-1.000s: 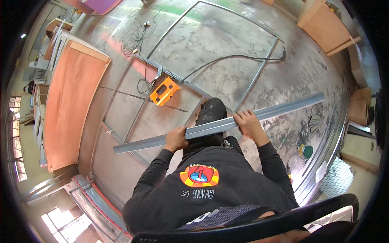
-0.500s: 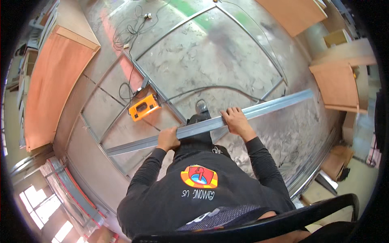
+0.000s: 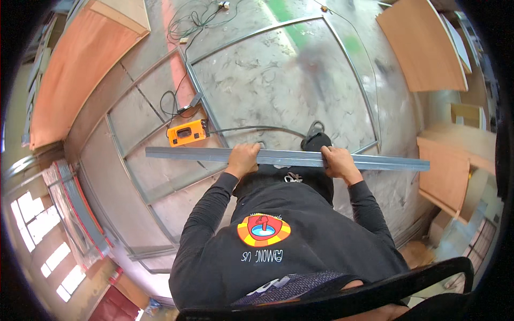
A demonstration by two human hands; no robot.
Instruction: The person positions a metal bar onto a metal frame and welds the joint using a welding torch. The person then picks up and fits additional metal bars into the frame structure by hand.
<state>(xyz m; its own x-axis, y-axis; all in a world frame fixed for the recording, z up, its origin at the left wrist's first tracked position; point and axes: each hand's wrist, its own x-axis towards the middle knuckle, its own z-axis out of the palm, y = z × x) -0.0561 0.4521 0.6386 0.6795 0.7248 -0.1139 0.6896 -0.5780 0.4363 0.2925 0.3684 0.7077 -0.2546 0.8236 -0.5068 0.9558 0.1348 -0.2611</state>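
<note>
Metal bar [image 3: 278,158] hangs level above the floor frame [image 3: 203,101], left hand [image 3: 243,158] and right hand [image 3: 337,160] each wrapped around it; hold both grips even, clear of the orange tool [image 3: 187,132].

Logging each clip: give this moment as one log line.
left hand: grips metal channel | right hand: grips same channel | channel: level, above floor frame | orange tool: on floor

A long grey metal channel [image 3: 284,158] is held level across the front of the body, running left to right. Its surface is dull and straight-edged, and it is gripped from above near its middle at two spots set apart.
</note>
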